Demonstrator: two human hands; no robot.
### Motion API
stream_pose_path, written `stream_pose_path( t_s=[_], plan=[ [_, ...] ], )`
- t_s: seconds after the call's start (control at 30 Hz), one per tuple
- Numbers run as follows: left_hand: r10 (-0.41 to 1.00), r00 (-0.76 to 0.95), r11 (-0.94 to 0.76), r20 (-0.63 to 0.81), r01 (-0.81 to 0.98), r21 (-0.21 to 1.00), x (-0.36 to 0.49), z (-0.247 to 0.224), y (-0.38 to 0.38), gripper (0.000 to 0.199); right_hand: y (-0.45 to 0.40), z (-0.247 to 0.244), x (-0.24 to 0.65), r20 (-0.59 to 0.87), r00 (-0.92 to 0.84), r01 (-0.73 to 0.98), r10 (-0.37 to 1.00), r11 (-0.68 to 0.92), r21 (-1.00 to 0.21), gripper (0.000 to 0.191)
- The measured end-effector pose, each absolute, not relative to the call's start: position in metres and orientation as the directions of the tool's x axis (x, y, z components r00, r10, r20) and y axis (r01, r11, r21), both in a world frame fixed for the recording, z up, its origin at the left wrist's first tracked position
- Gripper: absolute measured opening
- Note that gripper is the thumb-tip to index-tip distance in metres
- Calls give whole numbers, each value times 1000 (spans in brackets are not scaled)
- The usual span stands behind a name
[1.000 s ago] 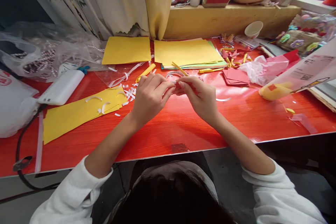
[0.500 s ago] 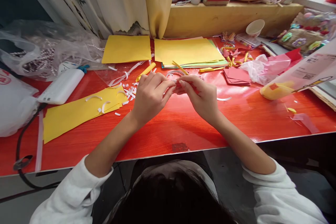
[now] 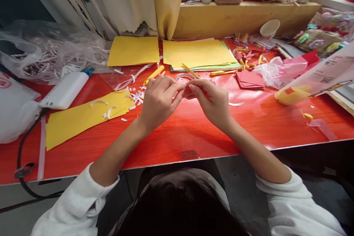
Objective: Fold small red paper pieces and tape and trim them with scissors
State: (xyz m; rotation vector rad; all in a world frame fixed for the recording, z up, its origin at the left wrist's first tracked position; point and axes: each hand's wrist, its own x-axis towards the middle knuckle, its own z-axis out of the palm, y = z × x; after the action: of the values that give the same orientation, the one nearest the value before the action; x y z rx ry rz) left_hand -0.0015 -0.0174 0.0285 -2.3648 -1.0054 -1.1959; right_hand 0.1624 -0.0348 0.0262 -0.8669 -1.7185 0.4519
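Observation:
My left hand (image 3: 159, 102) and my right hand (image 3: 211, 104) meet above the red table (image 3: 177, 136), their fingertips pinched close together. Something small and whitish shows between the fingertips, too small to make out. A thin yellow stick (image 3: 190, 70) rises from behind my right fingers, slanting up to the left. Just beyond the fingertips a pale curved strip (image 3: 184, 76) arches; whether it is held is unclear. A rolled yellow paper piece (image 3: 153, 75) lies beyond my left hand, with white paper scraps (image 3: 138, 97) to its left.
Yellow sheets (image 3: 132, 51) and a larger stack (image 3: 199, 53) lie at the back. Long yellow strips (image 3: 85, 118) and a white power strip (image 3: 66, 90) are at left. Red paper squares (image 3: 249, 80), crumpled tissue (image 3: 272, 72) and a clear bag (image 3: 318, 75) are at right.

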Motion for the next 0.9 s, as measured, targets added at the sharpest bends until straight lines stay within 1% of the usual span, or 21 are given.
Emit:
stream_pose_path(
  t_s=[0.07,0.17,0.3,0.43,0.5,0.6,0.73,0.8,0.9],
  plan=[
    [461,399,-707,793,704,57,-1,29,-18,10,-35,26,162,657,-126,335,743,655,-677,13],
    [505,376,-707,777,697,123,0,32,-19,9,-36,27,162,667,-130,375,734,659,-652,14],
    [570,347,-709,744,665,233,0,36,-21,7,-36,26,162,713,-154,442,684,693,-570,16],
    [597,326,-701,733,657,279,0,38,-21,4,-37,24,161,763,-187,482,619,734,-478,18],
    [610,322,-699,724,650,299,1,39,-21,4,-37,24,160,772,-199,500,604,740,-450,19],
    [635,312,-696,707,628,348,1,40,-21,5,-37,24,160,767,-197,518,611,729,-448,19],
    [684,266,-674,679,587,449,0,43,-21,8,-36,24,162,747,-167,503,643,707,-496,19],
    [697,275,-669,663,581,463,-1,44,-21,8,-35,24,162,738,-166,495,654,702,-512,20],
    [702,318,-673,637,587,450,-1,44,-21,10,-35,24,163,761,-180,507,623,722,-471,20]
  ],
)
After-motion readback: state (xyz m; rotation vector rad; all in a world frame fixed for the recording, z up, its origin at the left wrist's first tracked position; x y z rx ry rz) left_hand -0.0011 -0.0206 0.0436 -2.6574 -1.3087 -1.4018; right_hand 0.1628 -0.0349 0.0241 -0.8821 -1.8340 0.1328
